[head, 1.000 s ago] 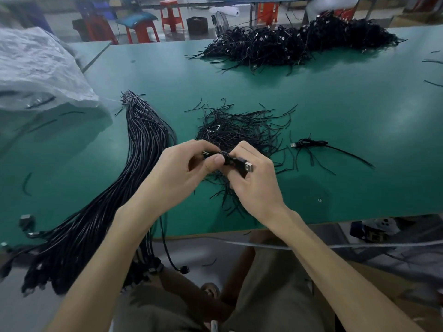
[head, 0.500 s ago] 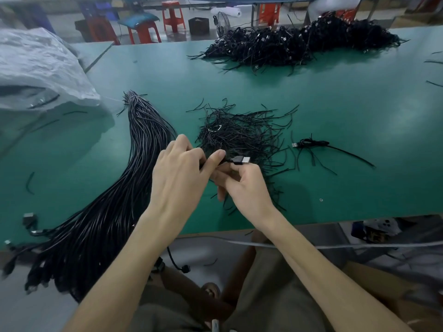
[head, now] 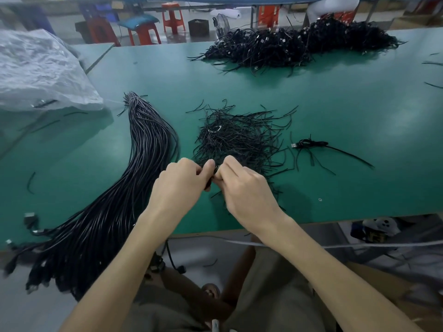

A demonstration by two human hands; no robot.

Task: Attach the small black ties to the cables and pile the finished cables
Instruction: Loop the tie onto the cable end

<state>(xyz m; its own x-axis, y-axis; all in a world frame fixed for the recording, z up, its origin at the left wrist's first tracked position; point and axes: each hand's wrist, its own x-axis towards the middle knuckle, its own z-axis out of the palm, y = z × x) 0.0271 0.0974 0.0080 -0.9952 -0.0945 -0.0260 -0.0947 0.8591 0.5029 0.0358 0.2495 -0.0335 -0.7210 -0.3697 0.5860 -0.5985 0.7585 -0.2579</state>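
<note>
l hand [head: 179,185] & r hand [head: 244,190] both pinch one cable [head: 209,182] btwn them, just short of the tie heap [head: 239,137]; best keep it bunched tight & twist the tie snug b4 piling.

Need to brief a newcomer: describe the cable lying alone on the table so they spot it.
On the green table, find the heap of ties in the middle. Just right of it lies the single cable, bunched short, silver plug at its left end, one strand trailing right. Unlike the long bundle on the left and the far pile, it lies alone.
</note>
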